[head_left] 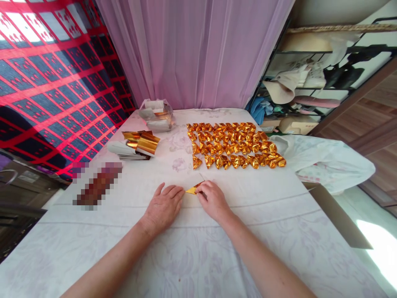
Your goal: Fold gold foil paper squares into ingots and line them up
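A small sheet of gold foil paper [191, 190] lies flat on the white tablecloth [198, 248] between my hands. My left hand [163, 207] rests palm down beside it, fingertips touching its left edge. My right hand [212, 199] pinches the paper's right side with curled fingers, covering part of it. Beyond the hands, several folded gold paper pieces [234, 145] lie in neat rows. To the left of them sits a stack of unfolded gold and white sheets [136, 145].
A clear plastic bag of paper [156, 114] stands near the pink curtain [192, 49]. A white plastic bag [325, 161] lies at the table's right edge. A blurred object [97, 184] is at the left. Shelves with clutter stand at right.
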`<state>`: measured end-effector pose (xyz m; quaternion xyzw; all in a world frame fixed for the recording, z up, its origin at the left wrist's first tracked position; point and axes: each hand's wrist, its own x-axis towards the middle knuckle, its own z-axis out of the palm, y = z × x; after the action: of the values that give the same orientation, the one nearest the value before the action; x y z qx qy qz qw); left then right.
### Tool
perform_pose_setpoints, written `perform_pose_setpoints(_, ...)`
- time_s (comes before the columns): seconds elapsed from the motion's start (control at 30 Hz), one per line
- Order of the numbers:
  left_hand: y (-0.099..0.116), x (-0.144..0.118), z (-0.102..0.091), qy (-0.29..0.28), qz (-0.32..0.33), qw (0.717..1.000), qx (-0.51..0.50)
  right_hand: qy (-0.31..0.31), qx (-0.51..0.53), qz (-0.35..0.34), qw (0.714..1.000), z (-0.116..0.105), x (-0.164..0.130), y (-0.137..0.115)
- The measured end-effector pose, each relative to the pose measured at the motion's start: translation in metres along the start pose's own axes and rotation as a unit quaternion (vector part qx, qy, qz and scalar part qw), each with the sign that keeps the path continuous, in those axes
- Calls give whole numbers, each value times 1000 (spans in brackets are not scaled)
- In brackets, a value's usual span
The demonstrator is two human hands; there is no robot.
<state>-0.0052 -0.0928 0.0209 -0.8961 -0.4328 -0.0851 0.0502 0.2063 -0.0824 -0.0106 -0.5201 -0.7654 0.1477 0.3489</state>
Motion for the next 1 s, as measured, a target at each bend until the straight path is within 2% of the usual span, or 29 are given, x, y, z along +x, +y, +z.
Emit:
perform_pose_setpoints(0.2,18,-2,0,37,-10,999,12,4,-7,-2,1000,1,0,1)
perform_pose_setpoints(0.3,31,-1,4,32,3,999,-12,0,-15,0,1000,0,0,0)
perform_pose_setpoints(0.43,39,4,9,28,-27,999,-33,-2,-23,-2,1000,-1,0,-3)
perform_pose_setpoints(0.63,40,7,10,30,-38,999,-25,22,-4,-26,999,-3,-3,2)
perform_pose_setpoints(0.77,39,7,9,27,-30,999,-6,36,10,-37,999,-17,-4,16)
perform_pose_setpoints(1.0,29,8,7,40,-12,999,11,-51,-34,-71,996,-38,-4,29)
